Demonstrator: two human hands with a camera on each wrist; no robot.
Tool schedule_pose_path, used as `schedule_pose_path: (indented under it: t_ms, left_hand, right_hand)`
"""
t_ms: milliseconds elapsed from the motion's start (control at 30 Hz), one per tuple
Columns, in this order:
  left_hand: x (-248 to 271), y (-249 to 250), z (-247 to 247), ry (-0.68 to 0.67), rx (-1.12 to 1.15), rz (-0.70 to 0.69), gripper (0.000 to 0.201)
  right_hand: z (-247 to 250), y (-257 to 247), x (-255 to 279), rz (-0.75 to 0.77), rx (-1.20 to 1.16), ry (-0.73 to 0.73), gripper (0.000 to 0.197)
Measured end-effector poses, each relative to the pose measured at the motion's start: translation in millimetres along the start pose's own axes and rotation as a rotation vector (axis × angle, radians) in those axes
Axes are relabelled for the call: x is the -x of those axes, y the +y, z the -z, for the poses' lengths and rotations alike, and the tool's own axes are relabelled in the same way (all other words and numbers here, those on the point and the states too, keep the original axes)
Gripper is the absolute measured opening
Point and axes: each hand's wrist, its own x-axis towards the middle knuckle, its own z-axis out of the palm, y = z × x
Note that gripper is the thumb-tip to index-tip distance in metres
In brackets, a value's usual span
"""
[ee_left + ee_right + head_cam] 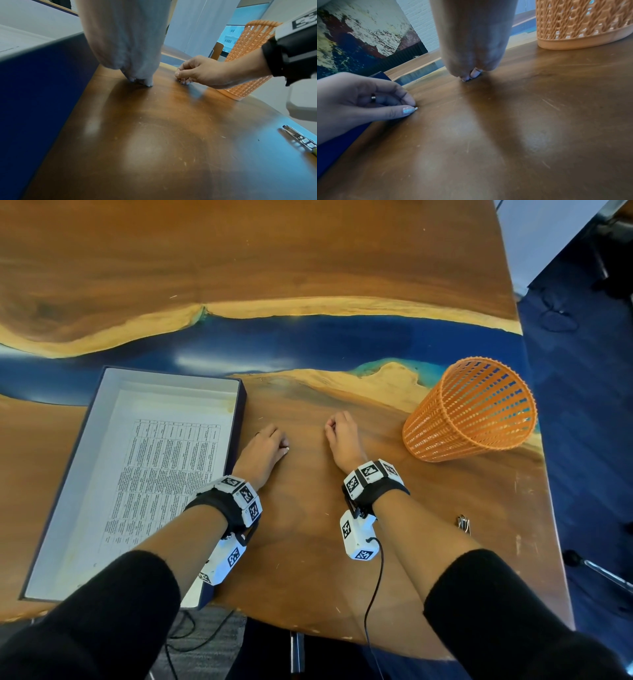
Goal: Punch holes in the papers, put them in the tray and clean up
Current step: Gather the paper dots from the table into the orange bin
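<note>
Wood-and-blue-resin table (308, 559), both our hands picking at its surface.

Our papers (161, 474) lie flat in the navy tray (244, 402), long axis running away from us, tilted rightward. Just right of it, our left hand (263, 451) pinches a tiny white scrap (416, 108) against the wood; our right hand (344, 436) curls fingertips-down, contents unclear. An orange basket (472, 409) stands beyond.

Papers (161, 474) lie in tray (241, 405) (table's left), basket (472, 412) right.

Bare table (301, 529) lies between tray (239, 419) (left wall) and orange basket (469, 412), which flank it.
</note>
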Motion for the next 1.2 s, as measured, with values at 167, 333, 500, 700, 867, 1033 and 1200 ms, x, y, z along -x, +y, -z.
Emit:
schedule_pose_path:
  t_ms: [167,333,500,700,867,1033,1200]
  left_hand:
    - [-1.0,3.5,1.0,-0.012,-0.08,-0.022,0.013]
    - [-0.8,5.5,-0.1,-0.009,-0.139,-0.037,0.018]
    - [-6.1,4.0,-3.3,-0.02,-0.258,-0.094,0.01]
    - [-12.4,4.6,-0.5,-0.115,-0.541,-0.163,0.008]
    - [-6.4,11.1,4.7,-0.241,-0.814,-0.194,0.043]
    - [-9.2,30.5,24.3,-0.21,-0.844,-0.206,0.039]
    - [-29.1,74.8,63.8,-0.056,-0.826,-0.261,0.027]
  right_hand:
    - [-0.5,0.3,-0.3,-0.001,0.009,0.005,0.014]
    - [-1.2,0.3,-1.1,-0.003,0.026,0.01,0.015]
    - [-2.4,0.5,-1.6,0.002,0.029,0.016,0.014]
    - [-0.8,0.0,-0.9,0.01,0.032,0.01,0.014]
    - [3.8,-3.1,1.0,-0.029,0.009,0.011,0.013]
    - [24.0,-15.0,7.7,-0.019,0.0,0.032,0.014]
    - [62.0,-44.5,7.0,0.013,0.01,0.108,0.014]
